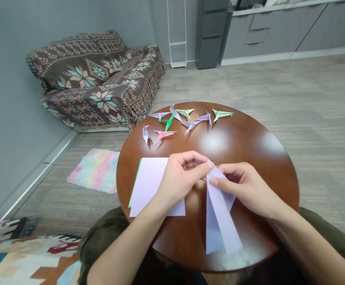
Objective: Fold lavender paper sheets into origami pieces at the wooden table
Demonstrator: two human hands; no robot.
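Note:
A lavender sheet of paper point(224, 221), partly folded into long flaps, hangs between my hands over the round table. My left hand point(182, 174) pinches its top corner between thumb and fingers. Just below that corner, my right hand point(240, 184) grips the right edge, its thumb pressed on the front face. The lower ends of the flaps spread apart toward me. Beneath my left wrist lies a stack of lavender paper point(151, 178), with a green sheet's edge point(135, 184) showing along its left side. Some of my fingers are hidden behind the paper.
Several folded paper cranes in lavender, green and pink, including a pink crane point(163, 134) and a dark green crane point(168, 122), lie at the far side of the brown round table point(249, 142). A covered sofa point(101, 83) stands beyond, left. A fluffy rug point(97, 170) lies on the floor.

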